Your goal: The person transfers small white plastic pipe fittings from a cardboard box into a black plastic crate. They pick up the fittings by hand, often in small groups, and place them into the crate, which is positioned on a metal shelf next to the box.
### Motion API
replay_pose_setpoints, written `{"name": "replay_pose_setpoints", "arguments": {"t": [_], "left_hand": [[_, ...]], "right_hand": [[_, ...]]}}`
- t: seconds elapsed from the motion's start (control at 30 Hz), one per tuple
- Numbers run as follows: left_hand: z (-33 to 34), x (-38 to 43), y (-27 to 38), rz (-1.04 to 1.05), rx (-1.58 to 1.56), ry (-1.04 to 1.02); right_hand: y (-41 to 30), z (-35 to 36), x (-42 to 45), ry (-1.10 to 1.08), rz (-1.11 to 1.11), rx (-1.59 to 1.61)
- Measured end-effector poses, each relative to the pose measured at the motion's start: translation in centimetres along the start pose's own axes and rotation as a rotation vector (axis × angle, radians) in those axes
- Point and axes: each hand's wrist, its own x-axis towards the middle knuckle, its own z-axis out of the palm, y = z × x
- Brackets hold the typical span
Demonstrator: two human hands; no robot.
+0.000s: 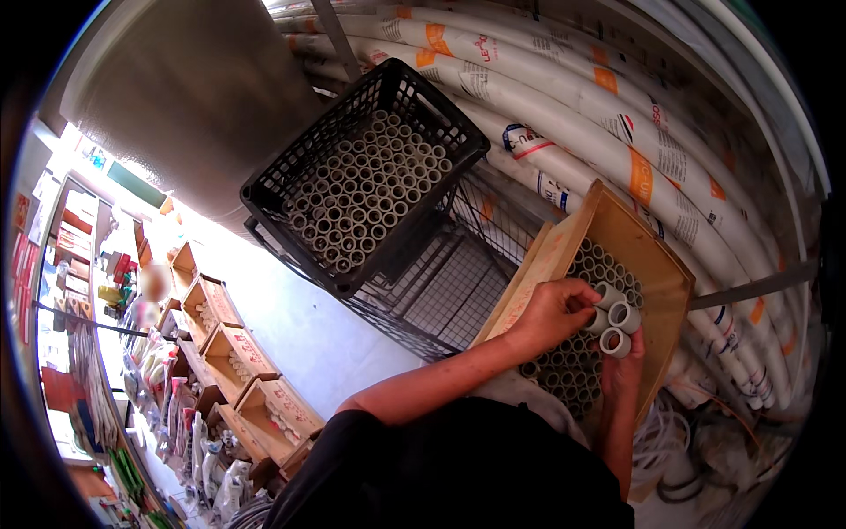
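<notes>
My right hand (623, 362) holds a cluster of several short grey plastic pipe couplings (615, 342) from below, above a wooden bin. From the left, my left hand (555, 314) reaches across with bent fingers on the cluster, gripping a coupling (597, 321) at its near side. Beneath both hands, the brown wooden bin (661, 264) is lined with rows of similar couplings (598, 261), standing with open ends up. Part of these rows is hidden by my hands and forearms.
A black plastic crate (390, 73) of upright couplings (363, 192) rests on a wire shopping cart (456, 284). Long white wrapped pipes (562, 99) lie along the far side. Several open wooden bins (238, 354) line the left, with a person (155, 284) behind them.
</notes>
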Motion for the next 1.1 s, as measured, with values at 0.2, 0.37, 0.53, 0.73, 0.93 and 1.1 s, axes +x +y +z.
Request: {"name": "replay_pose_setpoints", "arguments": {"t": [0.2, 0.37, 0.53, 0.73, 0.93, 1.1], "left_hand": [[0.2, 0.2, -0.8, 0.024, -0.056, 0.008], [0.3, 0.4, -0.7, -0.06, -0.157, -0.032], [0.0, 0.5, -0.2, -0.082, -0.226, -0.051], [-1.5, 1.0, 2.3, -0.092, -0.265, -0.023], [-7.7, 2.1, 6.9, 0.078, -0.193, 0.092], [-16.8, 2.8, 11.9, 0.188, 0.097, 0.305]], "right_hand": [[-1.0, 0.7, -0.4, -0.022, -0.006, 0.046], [-1.2, 0.5, -0.5, -0.01, -0.006, -0.041], [-0.7, -0.3, -0.4, 0.023, -0.055, -0.031], [-2.2, -0.5, -0.1, -0.072, -0.088, 0.203], [-2.1, -2.3, 0.5, -0.07, -0.208, 0.344], [-1.2, -5.2, 1.1, 0.032, -0.15, 0.255]]}}
